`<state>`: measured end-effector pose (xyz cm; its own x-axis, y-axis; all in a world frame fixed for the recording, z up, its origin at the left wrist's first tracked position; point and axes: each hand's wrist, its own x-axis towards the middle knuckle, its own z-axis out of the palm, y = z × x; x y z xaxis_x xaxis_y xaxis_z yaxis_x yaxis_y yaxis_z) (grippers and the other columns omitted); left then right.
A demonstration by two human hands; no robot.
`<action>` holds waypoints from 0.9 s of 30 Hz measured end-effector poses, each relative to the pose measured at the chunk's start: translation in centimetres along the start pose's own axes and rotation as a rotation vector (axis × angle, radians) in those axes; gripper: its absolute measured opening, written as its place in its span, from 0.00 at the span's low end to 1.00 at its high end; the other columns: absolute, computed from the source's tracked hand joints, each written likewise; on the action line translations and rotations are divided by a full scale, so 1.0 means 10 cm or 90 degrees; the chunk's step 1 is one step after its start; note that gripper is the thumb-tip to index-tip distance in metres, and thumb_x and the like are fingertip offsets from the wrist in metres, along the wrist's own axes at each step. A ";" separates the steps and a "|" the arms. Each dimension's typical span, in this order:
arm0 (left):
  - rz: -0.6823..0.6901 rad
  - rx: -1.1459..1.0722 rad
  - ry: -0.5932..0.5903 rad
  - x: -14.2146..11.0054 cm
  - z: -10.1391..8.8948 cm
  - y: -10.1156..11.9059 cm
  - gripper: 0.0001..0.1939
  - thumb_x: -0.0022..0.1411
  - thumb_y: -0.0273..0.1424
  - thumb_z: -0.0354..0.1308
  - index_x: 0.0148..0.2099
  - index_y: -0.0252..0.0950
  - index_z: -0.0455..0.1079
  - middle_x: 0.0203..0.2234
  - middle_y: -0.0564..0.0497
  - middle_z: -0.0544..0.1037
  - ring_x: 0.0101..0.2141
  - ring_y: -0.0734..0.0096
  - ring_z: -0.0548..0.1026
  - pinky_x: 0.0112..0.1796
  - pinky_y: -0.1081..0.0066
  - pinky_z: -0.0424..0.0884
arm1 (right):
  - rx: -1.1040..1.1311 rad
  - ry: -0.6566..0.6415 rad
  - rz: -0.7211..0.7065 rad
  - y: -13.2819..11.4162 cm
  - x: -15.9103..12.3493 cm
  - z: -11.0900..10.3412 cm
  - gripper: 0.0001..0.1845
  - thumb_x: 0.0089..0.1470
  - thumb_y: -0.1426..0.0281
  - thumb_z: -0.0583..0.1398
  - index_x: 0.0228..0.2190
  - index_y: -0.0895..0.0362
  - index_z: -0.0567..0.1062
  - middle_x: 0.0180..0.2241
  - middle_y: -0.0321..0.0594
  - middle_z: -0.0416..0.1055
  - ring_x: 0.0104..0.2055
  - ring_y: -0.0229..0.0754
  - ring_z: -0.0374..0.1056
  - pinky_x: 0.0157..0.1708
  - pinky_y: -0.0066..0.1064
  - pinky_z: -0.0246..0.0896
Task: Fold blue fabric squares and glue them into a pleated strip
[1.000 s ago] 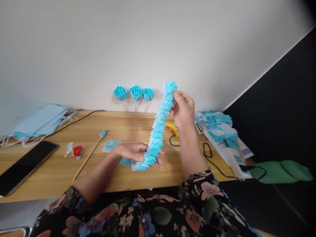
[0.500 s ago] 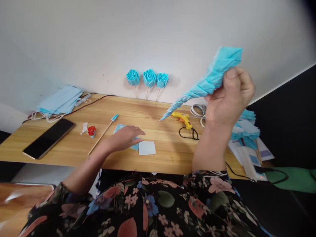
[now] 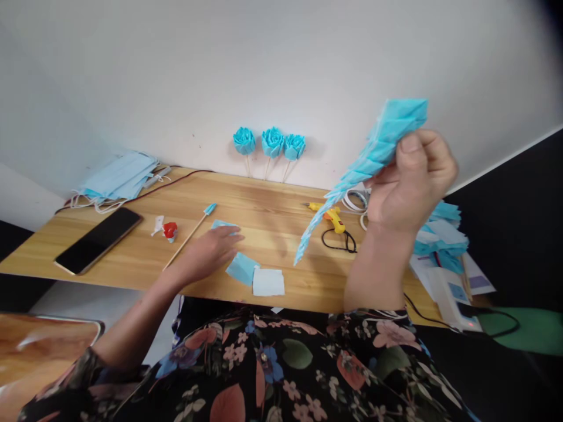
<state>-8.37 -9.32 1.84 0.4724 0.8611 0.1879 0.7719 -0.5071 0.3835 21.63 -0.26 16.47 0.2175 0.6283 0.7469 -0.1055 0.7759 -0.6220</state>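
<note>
My right hand (image 3: 420, 179), raised above the table, pinches a long strip of overlapping folded blue petals (image 3: 373, 152), wide at the top and tapering to a thin tail that hangs down leftward. Low over the wood, my left hand (image 3: 211, 252) has its fingers stretched out and partly covers a small blue sheet (image 3: 223, 225). Close to it lie a blue square (image 3: 243, 268) and a white square (image 3: 268, 282), their edges touching or overlapping. A wooden stick with a blue tip (image 3: 193, 230) runs behind my left wrist.
Three blue flowers on sticks (image 3: 272, 142) lean at the wall. A yellow glue gun (image 3: 333, 220) lies near tape rolls (image 3: 354, 200). At left are a phone (image 3: 99, 240), face masks (image 3: 121, 176) and a red-wrapped item (image 3: 169, 230). Blue pieces (image 3: 444, 234) are piled right, by a white power strip (image 3: 453, 299).
My left hand has shifted left, uncovering the blue square beside the white one. The petal strip has swung so its tail hangs lower. The view has moved slightly.
</note>
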 end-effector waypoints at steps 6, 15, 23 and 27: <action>-0.078 0.050 -0.026 -0.13 0.08 -0.21 0.21 0.70 0.34 0.48 0.61 0.35 0.71 0.56 0.39 0.77 0.57 0.52 0.74 0.57 0.51 0.69 | 0.004 -0.008 -0.005 -0.02 -0.02 0.02 0.10 0.54 0.65 0.64 0.24 0.55 0.74 0.17 0.28 0.60 0.16 0.29 0.58 0.13 0.24 0.50; -0.008 -0.156 0.263 0.31 -0.59 0.34 0.19 0.70 0.39 0.53 0.60 0.41 0.72 0.57 0.44 0.76 0.58 0.56 0.73 0.59 0.54 0.69 | -0.064 -0.082 0.075 0.07 -0.12 0.09 0.15 0.57 0.55 0.64 0.27 0.52 0.74 0.19 0.29 0.60 0.18 0.31 0.59 0.16 0.25 0.57; 0.131 -0.450 0.299 1.31 -0.79 0.79 0.23 0.63 0.43 0.62 0.57 0.39 0.73 0.54 0.43 0.78 0.49 0.61 0.76 0.49 0.61 0.73 | -0.093 -0.111 0.125 0.12 -0.17 0.14 0.15 0.57 0.54 0.64 0.29 0.52 0.76 0.21 0.30 0.64 0.20 0.32 0.60 0.18 0.25 0.60; 0.072 -0.592 0.350 1.62 -0.78 0.88 0.17 0.59 0.42 0.66 0.43 0.35 0.76 0.36 0.48 0.80 0.35 0.70 0.75 0.39 0.69 0.72 | -0.095 -0.134 0.144 0.16 -0.16 0.16 0.15 0.58 0.55 0.63 0.29 0.53 0.76 0.21 0.30 0.65 0.21 0.32 0.61 0.19 0.25 0.61</action>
<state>2.75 0.39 15.35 0.0865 0.8270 0.5555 0.0016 -0.5577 0.8300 19.55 0.06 14.65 -0.0013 0.7940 0.6079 0.0186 0.6078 -0.7938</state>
